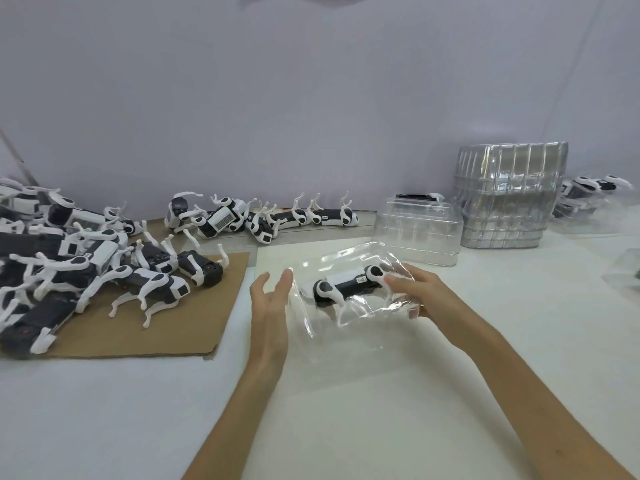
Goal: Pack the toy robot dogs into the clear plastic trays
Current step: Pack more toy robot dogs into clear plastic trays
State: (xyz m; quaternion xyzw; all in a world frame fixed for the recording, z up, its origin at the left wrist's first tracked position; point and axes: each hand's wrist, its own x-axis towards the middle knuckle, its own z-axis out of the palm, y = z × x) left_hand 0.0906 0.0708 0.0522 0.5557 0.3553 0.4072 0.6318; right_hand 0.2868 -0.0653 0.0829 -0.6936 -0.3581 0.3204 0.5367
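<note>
Right hand (414,294) is gripping the tray (349,259) by its edge, keeping the toy dog (346,288) seated, while left hand (270,303) is hovering open, probably to steady it.

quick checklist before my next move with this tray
1. Toy dog lies inside the clear tray: ok
2. Dog fully seated in its cavity: cannot tell, glare on the plastic
3. Right hand has a grip on the tray's right side: ok
4. Left hand open and holding nothing: ok
5. Pile of dogs waiting on the cardboard: ok
6. Stack of empty trays at back right: ok
</note>
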